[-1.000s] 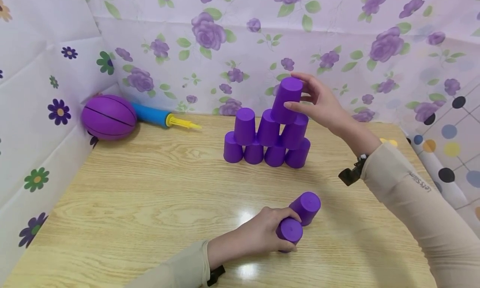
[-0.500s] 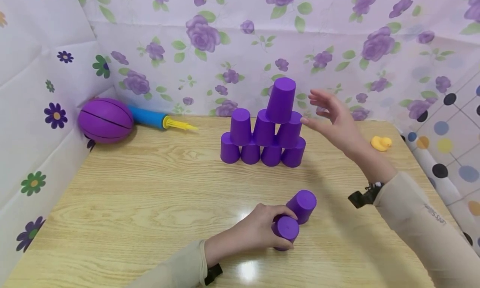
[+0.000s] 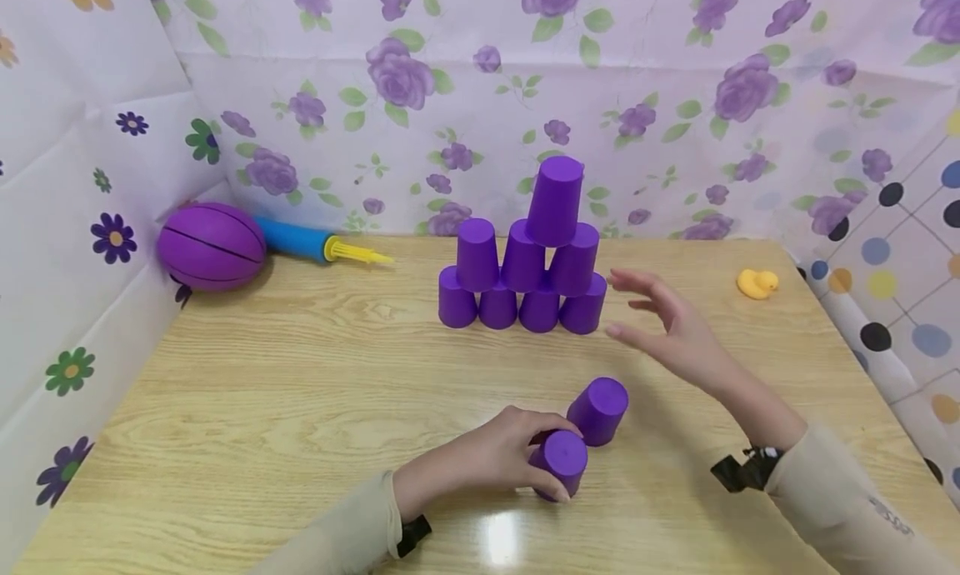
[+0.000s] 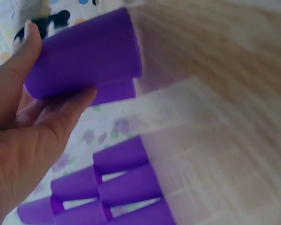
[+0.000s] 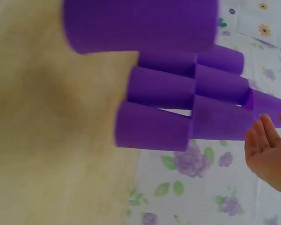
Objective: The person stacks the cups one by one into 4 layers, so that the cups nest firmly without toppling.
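Near the front of the table my left hand (image 3: 487, 457) grips an upside-down purple cup (image 3: 564, 458), thumb on one side and fingers on the other; the left wrist view shows the held cup (image 4: 84, 56) up close. Just behind it stands another purple cup (image 3: 597, 412). Farther back rises a stack of upside-down purple cups: a bottom row of several (image 3: 497, 307), three above (image 3: 477, 254), and one top cup (image 3: 555, 202) straddling the middle and right ones. My right hand (image 3: 675, 333), fingers spread and holding nothing, hovers right of the stack.
A purple ball (image 3: 212, 247) lies at the back left against the flowered wall covering, beside a blue and yellow hand pump (image 3: 300, 242). Towards the back right sits a yellow rubber duck (image 3: 757, 284). All stand on the wooden table (image 3: 300, 375).
My right hand has let go of the top cup, leaving it on the stack, then drawn back right and down. The left hand keeps its grip on the front cup, now moved slightly left.
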Motion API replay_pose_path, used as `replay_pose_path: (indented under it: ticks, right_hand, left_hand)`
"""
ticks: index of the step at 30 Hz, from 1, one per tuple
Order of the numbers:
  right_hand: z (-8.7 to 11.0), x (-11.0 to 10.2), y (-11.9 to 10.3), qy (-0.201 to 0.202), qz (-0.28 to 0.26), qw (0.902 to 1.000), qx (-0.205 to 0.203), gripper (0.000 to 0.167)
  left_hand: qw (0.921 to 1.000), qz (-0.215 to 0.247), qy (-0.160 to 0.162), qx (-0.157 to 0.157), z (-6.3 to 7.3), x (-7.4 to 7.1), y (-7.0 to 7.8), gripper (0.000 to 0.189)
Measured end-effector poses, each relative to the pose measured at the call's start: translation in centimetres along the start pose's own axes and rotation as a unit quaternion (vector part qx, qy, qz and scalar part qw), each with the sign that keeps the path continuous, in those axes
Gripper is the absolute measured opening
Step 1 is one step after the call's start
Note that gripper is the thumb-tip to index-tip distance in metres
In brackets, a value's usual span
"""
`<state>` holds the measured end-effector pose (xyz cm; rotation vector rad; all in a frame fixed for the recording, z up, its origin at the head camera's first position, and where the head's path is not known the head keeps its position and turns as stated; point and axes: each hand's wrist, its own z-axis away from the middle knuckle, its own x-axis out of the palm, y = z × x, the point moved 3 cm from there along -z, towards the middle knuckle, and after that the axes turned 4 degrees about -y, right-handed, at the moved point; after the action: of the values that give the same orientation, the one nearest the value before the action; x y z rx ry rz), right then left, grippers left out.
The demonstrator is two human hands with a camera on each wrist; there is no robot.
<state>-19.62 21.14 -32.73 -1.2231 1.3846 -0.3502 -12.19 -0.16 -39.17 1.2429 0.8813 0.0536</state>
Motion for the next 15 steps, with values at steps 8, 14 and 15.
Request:
replay_pose_path:
  ticks: [8,14,15]
  right_hand:
    - [3.3,1.9,2.3,-0.07,0.021,0.9973,-0.005,0.068]
    - [4.8,2.8,3.2,-0.1,0.031,0.9945,0.005,0.068]
    - [5.1,3.0,3.3,-0.103,0.031,0.9942,0.002,0.068]
  left_hand:
    - [0.9977,0.03,0.059,0.015,2.2,-3.1,0.4,0.054]
    - [0.9878,0.026,0.153,-0.01,4.0,-6.1,1.2,0.051]
    - [0.9856,0.018,0.168,-0.007,4.3,-6.5,1.5,0.051]
